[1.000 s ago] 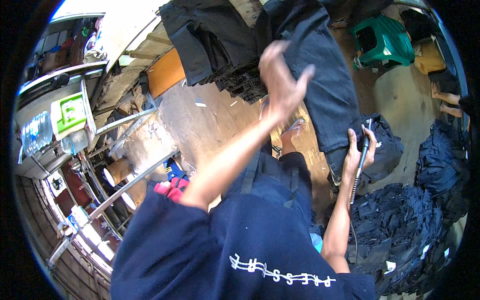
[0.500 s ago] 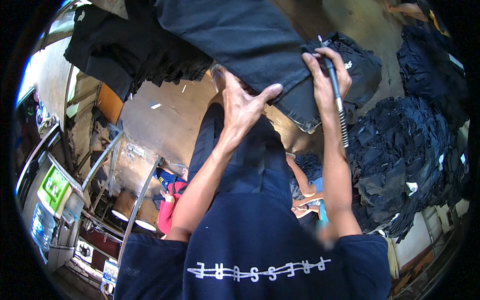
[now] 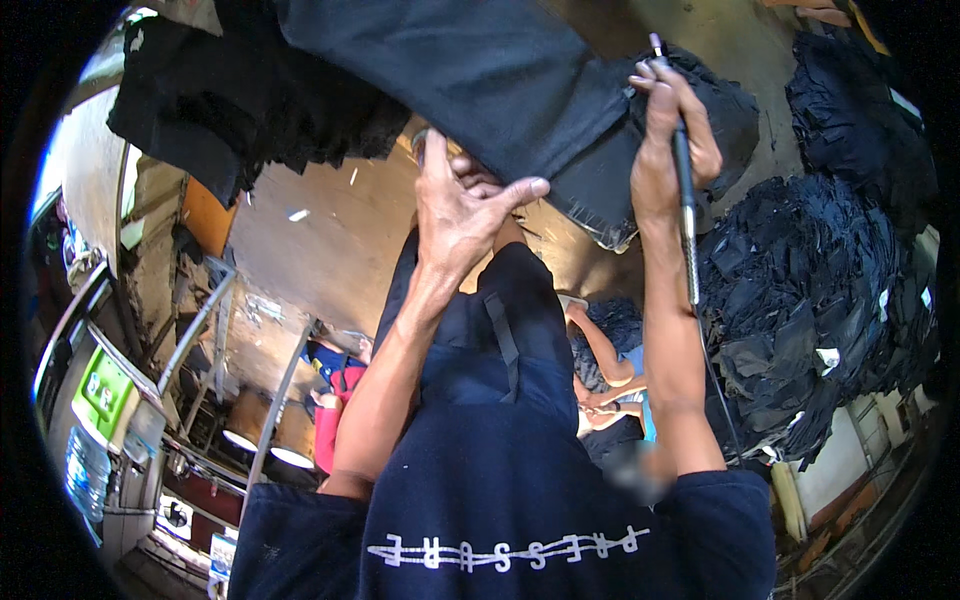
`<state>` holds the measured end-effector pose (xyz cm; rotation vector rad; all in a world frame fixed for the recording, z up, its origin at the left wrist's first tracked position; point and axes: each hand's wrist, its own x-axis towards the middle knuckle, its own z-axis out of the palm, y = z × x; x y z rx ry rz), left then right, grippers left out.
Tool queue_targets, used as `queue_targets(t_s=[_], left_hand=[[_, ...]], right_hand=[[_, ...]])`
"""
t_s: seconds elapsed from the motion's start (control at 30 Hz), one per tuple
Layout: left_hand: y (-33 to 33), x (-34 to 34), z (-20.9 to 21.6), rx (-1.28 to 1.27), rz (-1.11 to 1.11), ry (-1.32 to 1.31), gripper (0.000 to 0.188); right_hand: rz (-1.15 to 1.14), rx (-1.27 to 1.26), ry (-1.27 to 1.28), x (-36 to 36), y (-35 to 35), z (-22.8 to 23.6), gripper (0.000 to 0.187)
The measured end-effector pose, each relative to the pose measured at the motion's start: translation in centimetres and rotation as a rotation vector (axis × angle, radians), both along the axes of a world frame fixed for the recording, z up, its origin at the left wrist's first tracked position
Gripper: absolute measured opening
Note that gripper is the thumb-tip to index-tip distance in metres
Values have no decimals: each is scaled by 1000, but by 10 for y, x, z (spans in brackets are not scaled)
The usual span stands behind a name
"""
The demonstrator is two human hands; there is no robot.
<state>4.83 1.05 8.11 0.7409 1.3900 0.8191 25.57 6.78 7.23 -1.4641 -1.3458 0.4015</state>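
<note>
R hand [image 3: 656,160] w/ tool [image 3: 685,170] (blk)

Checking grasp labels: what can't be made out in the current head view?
All in the head view:
Dark cloth: far end cut off by the top edge.
Left hand: the hand itself partly hides its curled fingers; grip on the cloth unclear.
Pen-like tool in the right hand: tip too small to identify.
</note>
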Motion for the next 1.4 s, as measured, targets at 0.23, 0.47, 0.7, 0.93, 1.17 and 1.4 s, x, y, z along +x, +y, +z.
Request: queue_targets(t_s=[0.23,0.47,0.7,0.93,1.17,1.4], left_hand=[[-24,2,-28,241,26,62,56],[-28,5,-37,278,96,-125,48],[-28,2,-43,366,16,15,45],[-29,1,-48,371,39,-27,51],[-30,3,-49,381,82,-87,56],[-28,2,-48,388,44,-51,59]], right_hand=[[481,7,-21,17,-74,-10,22],[604,121,-93,15,-75,-9,24],[647,115,-115,14,-74,-10,24],[623,126,-123,11,-75,-12,23],[589,102,-137,12,-77,-13,22],[540,129,-147,12,-78,-18,23]])
